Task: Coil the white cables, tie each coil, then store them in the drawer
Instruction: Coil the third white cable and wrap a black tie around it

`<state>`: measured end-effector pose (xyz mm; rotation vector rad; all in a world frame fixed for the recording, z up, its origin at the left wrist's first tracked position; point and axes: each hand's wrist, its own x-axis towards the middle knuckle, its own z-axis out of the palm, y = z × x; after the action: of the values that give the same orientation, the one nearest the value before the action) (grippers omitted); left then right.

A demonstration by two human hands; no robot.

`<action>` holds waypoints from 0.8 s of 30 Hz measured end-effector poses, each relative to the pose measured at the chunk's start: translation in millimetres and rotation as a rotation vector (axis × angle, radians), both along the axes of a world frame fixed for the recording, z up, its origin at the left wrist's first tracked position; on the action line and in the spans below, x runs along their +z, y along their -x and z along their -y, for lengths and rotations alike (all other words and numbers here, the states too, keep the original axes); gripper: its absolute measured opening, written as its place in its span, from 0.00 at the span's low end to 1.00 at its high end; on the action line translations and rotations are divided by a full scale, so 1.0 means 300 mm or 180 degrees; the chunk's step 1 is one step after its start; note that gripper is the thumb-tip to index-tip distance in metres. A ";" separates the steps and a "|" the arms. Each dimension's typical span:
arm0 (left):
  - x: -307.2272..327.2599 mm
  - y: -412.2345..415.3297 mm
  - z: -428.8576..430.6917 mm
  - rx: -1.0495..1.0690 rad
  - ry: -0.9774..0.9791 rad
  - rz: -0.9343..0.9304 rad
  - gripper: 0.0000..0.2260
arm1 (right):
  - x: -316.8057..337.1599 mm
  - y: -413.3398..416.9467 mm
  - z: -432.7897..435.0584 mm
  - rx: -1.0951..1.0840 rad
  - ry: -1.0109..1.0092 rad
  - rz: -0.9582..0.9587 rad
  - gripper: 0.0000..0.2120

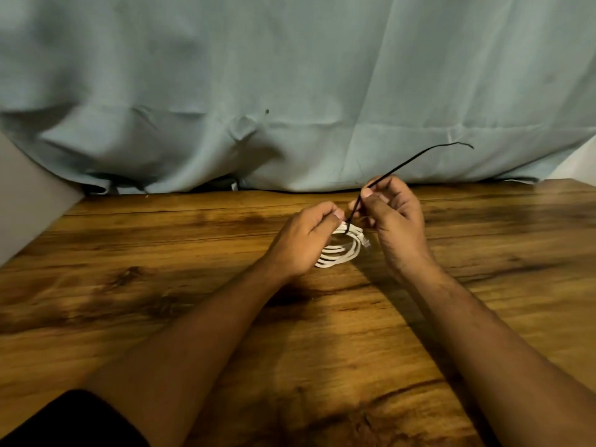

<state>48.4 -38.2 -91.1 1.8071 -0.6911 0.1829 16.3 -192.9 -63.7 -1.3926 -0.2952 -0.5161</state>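
Note:
A white cable coil [342, 251] of several loops is held just above the wooden table [161, 285], near its middle. My left hand [303, 240] grips the coil's upper left side, thumb on top. A thin black tie [406, 162] wraps the coil's top and runs up and to the right, its free end in the air. My right hand [392, 214] pinches this tie between thumb and fingers right above the coil. A clear plug [366, 242] shows at the coil's right side. No drawer is in view.
A pale blue-grey cloth [290, 75] hangs behind the table and covers the whole background. A light wall or panel [29, 195] stands at the table's left edge. A dark sleeve [64, 421] shows at the bottom left.

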 end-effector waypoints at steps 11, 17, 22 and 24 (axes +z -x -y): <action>-0.001 -0.003 -0.014 0.0297 0.0221 -0.0153 0.14 | 0.028 0.010 0.006 0.0455 0.0191 -0.0087 0.09; 0.007 0.050 0.041 0.0000 -0.0117 0.0228 0.16 | -0.003 -0.013 0.028 -0.0297 0.0072 -0.0396 0.11; 0.010 0.056 0.027 -0.0032 -0.0336 0.0487 0.12 | -0.002 -0.012 0.037 -0.0324 -0.0038 -0.0611 0.10; 0.003 0.054 0.026 -0.0029 -0.0422 0.0556 0.07 | -0.002 -0.011 0.045 -0.0272 -0.0067 -0.0672 0.09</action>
<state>32.1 -45.8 -90.1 1.9297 -0.8515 0.2976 19.5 -206.5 -64.2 -1.4303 -0.0593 -0.4364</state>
